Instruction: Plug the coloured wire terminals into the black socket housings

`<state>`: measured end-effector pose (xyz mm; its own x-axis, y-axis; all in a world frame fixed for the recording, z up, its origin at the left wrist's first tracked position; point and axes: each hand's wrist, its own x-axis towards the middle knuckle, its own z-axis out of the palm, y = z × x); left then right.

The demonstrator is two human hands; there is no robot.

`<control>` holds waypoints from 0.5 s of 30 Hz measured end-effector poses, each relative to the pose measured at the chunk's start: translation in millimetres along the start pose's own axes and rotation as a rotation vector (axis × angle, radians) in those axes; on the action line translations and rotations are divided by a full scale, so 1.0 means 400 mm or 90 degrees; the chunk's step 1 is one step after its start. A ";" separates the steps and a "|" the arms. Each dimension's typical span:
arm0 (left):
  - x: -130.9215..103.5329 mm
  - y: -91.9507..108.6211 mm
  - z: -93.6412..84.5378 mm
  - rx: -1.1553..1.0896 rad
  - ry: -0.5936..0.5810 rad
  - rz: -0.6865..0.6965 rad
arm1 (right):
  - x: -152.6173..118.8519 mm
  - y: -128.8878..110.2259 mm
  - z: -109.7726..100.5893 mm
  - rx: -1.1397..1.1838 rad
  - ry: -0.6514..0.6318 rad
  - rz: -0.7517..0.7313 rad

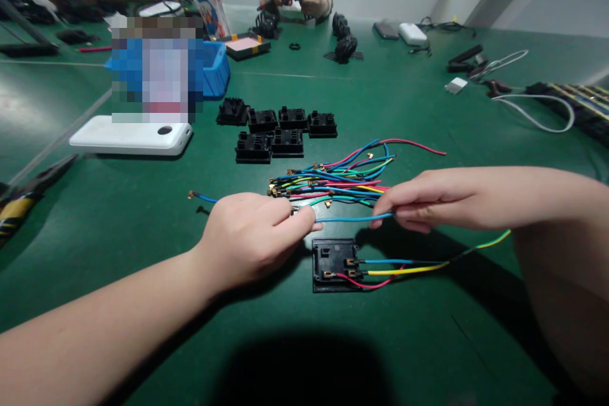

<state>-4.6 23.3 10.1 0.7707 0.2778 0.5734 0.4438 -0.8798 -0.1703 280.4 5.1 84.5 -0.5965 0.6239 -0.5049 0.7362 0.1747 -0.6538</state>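
Note:
My left hand (259, 231) is closed on a blue wire, whose connector end pokes out to its left. The same or another blue wire (352, 219) stretches between my two hands. My right hand (419, 203) pinches its right part between thumb and fingers. Just behind lies a bundle of coloured wires (333, 185) with brass terminals. In front of my hands a black socket module (335, 260) lies with its back up; blue, yellow and red wires are attached to its terminals and run right.
Several black modules (271, 133) stand behind the wires. A white power bank (130, 135) and blue bin (214, 70) are at the left. A bottle (208, 0), phone (385, 30) and cables sit farther back. Two people work across the table.

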 end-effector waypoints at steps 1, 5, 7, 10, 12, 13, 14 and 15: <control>0.000 0.000 0.000 0.002 0.002 0.001 | 0.000 0.006 -0.001 0.005 -0.013 0.009; -0.005 0.002 0.002 0.015 0.009 0.017 | 0.007 0.021 -0.003 -0.025 -0.021 0.009; -0.007 0.002 0.003 0.019 0.010 0.028 | 0.010 0.023 0.000 -0.064 -0.013 -0.002; -0.010 0.004 0.003 0.019 0.007 0.036 | 0.016 0.022 0.012 -0.143 0.019 -0.015; -0.011 0.005 0.002 0.020 0.008 0.036 | 0.022 0.016 0.024 -0.216 0.044 -0.007; -0.011 0.005 0.001 0.018 0.011 0.037 | 0.026 0.011 0.031 -0.256 0.056 0.000; -0.011 0.006 0.000 0.015 0.015 0.039 | 0.030 0.005 0.038 -0.294 0.067 0.008; -0.011 0.007 0.000 0.012 0.019 0.042 | 0.035 -0.003 0.045 -0.329 0.077 0.016</control>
<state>-6.9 19.7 7.2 0.7844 0.2082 0.5843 0.4016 -0.8883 -0.2226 265.5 -0.1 68.0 -0.5578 0.7108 -0.4286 0.8296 0.4923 -0.2633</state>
